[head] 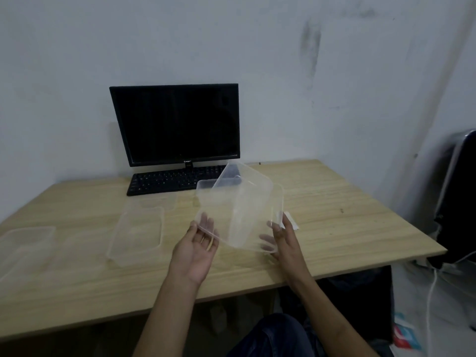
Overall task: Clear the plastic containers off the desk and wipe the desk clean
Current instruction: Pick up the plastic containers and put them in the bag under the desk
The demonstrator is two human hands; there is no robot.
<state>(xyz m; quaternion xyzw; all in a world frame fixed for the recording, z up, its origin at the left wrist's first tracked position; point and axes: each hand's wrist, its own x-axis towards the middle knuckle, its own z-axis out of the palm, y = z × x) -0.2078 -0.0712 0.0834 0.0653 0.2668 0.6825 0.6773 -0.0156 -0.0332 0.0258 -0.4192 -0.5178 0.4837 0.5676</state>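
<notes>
Clear, smooth plastic tub (239,210) between both hands, more clear plastic tubs (136,238) left of that grip on the matt pale wood-grain desk (334,202), glossy black monitor (175,124) beyond.

keyboard (177,179) before monitor (175,124), containers (136,238) left on desk (334,202)

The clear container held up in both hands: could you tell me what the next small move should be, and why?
Probably carry the clear container, gripped by the left hand and right hand, off the desk. It is already lifted, while other containers lie there, so wiping seems premature.
</notes>
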